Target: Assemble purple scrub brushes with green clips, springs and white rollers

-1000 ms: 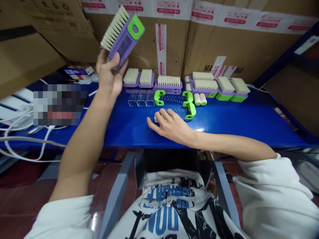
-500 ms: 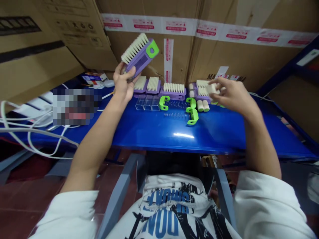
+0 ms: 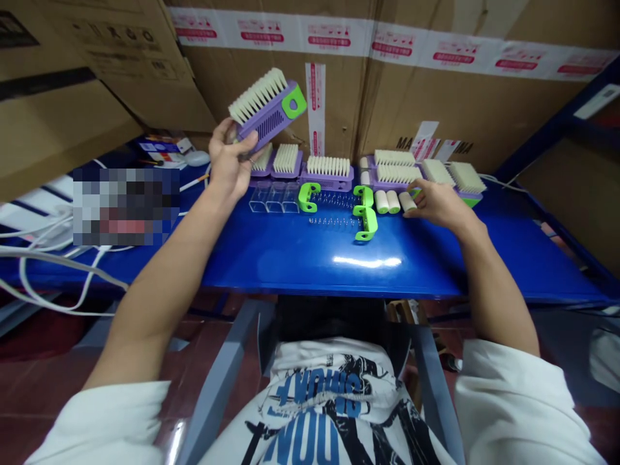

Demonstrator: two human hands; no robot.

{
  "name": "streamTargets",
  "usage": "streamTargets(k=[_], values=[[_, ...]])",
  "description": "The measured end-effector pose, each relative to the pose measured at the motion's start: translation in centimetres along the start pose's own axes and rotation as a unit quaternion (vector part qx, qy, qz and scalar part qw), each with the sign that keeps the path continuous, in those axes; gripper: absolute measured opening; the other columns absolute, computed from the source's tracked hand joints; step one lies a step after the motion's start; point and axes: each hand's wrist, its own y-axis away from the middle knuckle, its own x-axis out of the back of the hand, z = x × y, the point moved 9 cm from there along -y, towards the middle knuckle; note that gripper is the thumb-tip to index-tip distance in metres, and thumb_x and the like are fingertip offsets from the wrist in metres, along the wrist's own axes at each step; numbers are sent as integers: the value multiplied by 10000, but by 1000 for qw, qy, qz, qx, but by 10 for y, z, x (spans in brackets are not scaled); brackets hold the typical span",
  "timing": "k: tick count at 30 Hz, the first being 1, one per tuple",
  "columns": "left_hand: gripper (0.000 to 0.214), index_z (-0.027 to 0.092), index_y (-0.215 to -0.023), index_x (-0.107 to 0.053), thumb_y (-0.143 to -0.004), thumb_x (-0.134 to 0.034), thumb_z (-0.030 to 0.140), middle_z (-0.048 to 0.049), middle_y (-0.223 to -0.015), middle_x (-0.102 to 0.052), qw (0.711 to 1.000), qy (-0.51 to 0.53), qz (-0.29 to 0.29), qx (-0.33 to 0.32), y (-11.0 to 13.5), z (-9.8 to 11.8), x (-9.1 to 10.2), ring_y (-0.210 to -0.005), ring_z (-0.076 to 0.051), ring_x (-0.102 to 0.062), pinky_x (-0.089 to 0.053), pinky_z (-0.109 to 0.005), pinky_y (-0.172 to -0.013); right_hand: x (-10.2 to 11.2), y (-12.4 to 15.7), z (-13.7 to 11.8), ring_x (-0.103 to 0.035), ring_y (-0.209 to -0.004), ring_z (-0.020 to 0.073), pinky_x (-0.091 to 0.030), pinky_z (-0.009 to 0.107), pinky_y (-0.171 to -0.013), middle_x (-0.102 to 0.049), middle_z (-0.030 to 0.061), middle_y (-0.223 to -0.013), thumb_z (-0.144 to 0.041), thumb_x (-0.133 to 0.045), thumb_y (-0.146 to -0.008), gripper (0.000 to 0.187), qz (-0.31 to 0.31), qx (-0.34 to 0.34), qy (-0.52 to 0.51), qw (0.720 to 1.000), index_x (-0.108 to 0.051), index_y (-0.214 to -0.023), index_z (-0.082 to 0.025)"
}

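Note:
My left hand (image 3: 227,161) is raised above the blue table (image 3: 290,258), closed round a purple brush (image 3: 266,110) with cream bristles and a green end cap. My right hand (image 3: 436,203) rests low on the table at the right, fingers curled on a small white roller (image 3: 407,201) that lies beside two more white rollers (image 3: 387,201). Just behind that hand stand more purple and green brushes (image 3: 397,169).
Green clips (image 3: 365,223) and thin metal springs (image 3: 334,223) lie mid-table, with clear plastic trays (image 3: 274,197) to their left. More brush heads (image 3: 329,169) line the back edge against cardboard boxes (image 3: 387,84). White cables (image 3: 48,258) trail off the table's left side.
My right hand went from the table's middle up to the brushes at the right with a white roller, then came down beside the other rollers. The left hand lowered the brush slightly.

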Motion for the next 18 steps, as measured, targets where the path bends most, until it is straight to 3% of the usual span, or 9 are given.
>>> streamTargets(k=[4,9,11,14,16,18], values=[[1253,387,-1589,-491,-579,-1011,913,15,-1935,-484,1000,6,-1,1,1,0,-2,-1730,-353,-542,-549,-655,-1379,-4,-2,2,-837,-862,326,-693,496,-909,-842,60,-989,-256,-1032,-762,550,-5,1,-65,998,-738,-1227,-265],[1127,374,-1578,-487,-687,-1031,799,21,-1933,-492,1000,27,-8,-8,0,-8,-3,-1720,-290,-556,-592,-618,-1362,5,4,-1,-853,-924,336,-700,511,-936,-866,100,-1087,-288,-1073,-704,651,-19,12,-69,997,-762,-1276,-260],[1131,408,-1607,-541,-702,-1048,858,65,-1894,-536,998,35,-23,-39,-5,-11,-6,-1721,-308,-540,-602,-651,-1351,30,9,-9,-850,-937,351,-695,525,-904,-872,136,-1098,-491,-1082,-758,624,82,36,-99,991,-770,-1250,-268],[1126,436,-1627,-604,-717,-1063,916,70,-1785,-638,990,64,-71,-103,-9,-12,-21,-1694,-372,-532,-580,-735,-1369,70,22,-29,-854,-1041,380,-713,535,-858,-873,147,-1177,-778,-983,-866,686,283,100,-205,932,-758,-1322,-318],[1156,411,-1620,-626,-689,-1101,904,17,-1730,-684,982,78,-104,-134,-3,-9,-40,-1670,-415,-552,-571,-746,-1376,71,17,-57,-848,-1203,389,-745,545,-916,-846,135,-1389,-844,-964,-879,836,286,162,-260,908,-694,-1530,-394],[1208,363,-1599,-648,-629,-1162,865,-54,-1704,-697,973,83,-140,-165,13,-1,-67,-1644,-449,-595,-594,-700,-1363,58,3,-95,-805,-1391,388,-756,554,-1033,-765,108,-1605,-889,-948,-878,1026,216,232,-269,910,-553,-1730,-476]])
